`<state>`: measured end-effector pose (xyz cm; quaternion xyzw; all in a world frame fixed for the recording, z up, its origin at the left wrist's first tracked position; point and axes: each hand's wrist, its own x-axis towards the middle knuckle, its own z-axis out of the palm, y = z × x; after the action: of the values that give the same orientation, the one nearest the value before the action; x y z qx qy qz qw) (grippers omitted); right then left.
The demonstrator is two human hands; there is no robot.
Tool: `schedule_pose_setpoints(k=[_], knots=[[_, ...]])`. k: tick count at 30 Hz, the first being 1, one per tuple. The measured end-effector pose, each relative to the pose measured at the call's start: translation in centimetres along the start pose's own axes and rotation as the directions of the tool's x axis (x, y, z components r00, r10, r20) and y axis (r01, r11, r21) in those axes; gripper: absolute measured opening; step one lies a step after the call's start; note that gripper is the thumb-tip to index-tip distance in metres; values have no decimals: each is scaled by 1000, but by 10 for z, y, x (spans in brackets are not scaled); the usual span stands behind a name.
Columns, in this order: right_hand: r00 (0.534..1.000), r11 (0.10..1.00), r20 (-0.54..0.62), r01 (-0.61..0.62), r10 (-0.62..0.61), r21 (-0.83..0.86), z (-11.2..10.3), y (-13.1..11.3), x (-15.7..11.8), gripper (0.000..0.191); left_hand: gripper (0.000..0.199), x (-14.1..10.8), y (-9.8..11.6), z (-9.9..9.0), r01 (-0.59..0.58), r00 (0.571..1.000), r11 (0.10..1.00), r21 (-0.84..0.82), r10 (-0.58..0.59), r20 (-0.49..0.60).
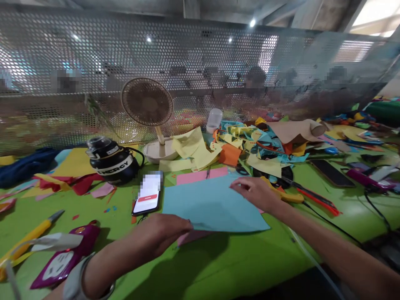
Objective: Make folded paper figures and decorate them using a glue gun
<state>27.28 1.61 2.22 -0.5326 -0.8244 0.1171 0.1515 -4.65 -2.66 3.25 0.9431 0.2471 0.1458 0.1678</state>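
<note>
A light blue sheet [215,206] lies over a pink sheet [203,174], whose edges show at the far side and near left corner. My left hand [167,233] pinches the blue sheet's near left edge. At its far right part, my right hand [258,193] has thumb and fingers brought together on the same sheet. Beside the sheet's left edge is a lit smartphone [148,193]. Close to my right hand lies a yellow glue-gun-like tool [286,196] with a cord, partly hidden by that hand. A red-orange cutter [321,203] rests just right of it.
A purple packet of wipes [62,260] and a yellow-handled cutter [34,235] lie at left. Behind stand a black jug [114,162] and a small fan [146,102]. Coloured scraps [231,154] pile up before a perforated metal screen [200,58]. A dark phone [333,173] lies right.
</note>
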Motion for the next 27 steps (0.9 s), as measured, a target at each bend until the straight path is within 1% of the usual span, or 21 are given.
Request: schedule_pose_setpoints(k=[1,2,3,4,6,8,11,12,14,16,17,18,19,20,21,22,23,24,25,26,27], knots=[[996,993,38,76,-80,94,-4,-3,-8,43,29,0,-2,-2,16,1000,1000,-5,-16,-12],[979,973,110,150,-171,176,-8,-4,-16,55,30,0,-5,-5,36,999,999,-13,-36,-27],[961,954,164,182,-224,236,-11,-4,-23,66,31,-1,-7,-7,56,997,998,-24,-57,-43],[953,946,189,183,-238,269,-14,-1,-29,69,31,-1,-9,-10,80,995,996,-38,-82,-59],[972,938,155,116,-175,327,-18,8,-37,50,29,-1,-12,-17,120,989,990,-78,-125,-74],[996,897,78,11,-50,442,-22,20,-40,34,27,1,-14,-24,152,982,981,-119,-163,-93],[992,755,11,-103,126,648,-26,30,-40,35,25,8,-16,-34,216,969,964,-154,-231,-85],[987,717,-9,-108,158,688,-27,29,-39,35,25,12,-17,-36,239,966,961,-141,-250,-63],[982,696,-81,-60,168,715,-29,23,-34,31,32,24,-17,-40,241,968,970,-44,-243,-54],[969,726,-215,62,120,684,-38,10,-29,22,28,39,-14,-44,157,986,983,91,-151,-70],[946,746,-313,150,82,648,-45,2,-28,16,21,46,-12,-47,126,991,977,170,-116,-67],[911,766,-412,249,22,593,-54,-6,-29,11,21,53,-9,-51,83,993,965,247,-61,-96],[867,788,-495,348,-64,508,-65,-14,-31,12,23,59,-6,-56,49,986,949,311,3,-164],[798,805,-584,441,-150,396,-78,-21,-35,17,23,63,-2,-62,24,959,936,350,77,-272],[730,826,-651,488,-209,281,-89,-26,-40,24,22,65,1,-67,6,913,930,368,145,-381],[692,838,-675,507,-255,203,-100,-31,-46,28,22,66,4,-70,10,865,927,375,181,-469],[671,840,-676,524,-306,140,-108,-33,-52,28,25,65,5,-72,2,824,926,377,212,-525],[677,847,-649,523,-346,95,-112,-34,-58,27,30,63,4,-70,-12,797,929,371,233,-558],[701,855,-604,515,-378,63,-112,-33,-62,28,34,61,1,-66,-38,784,936,350,244,-570],[730,859,-546,511,-412,35,-107,-30,-66,29,37,57,-4,-57,-64,783,947,314,242,-573],[760,863,-477,506,-441,8,-98,-27,-69,31,37,54,-10,-46,-91,798,954,286,242,-551]])
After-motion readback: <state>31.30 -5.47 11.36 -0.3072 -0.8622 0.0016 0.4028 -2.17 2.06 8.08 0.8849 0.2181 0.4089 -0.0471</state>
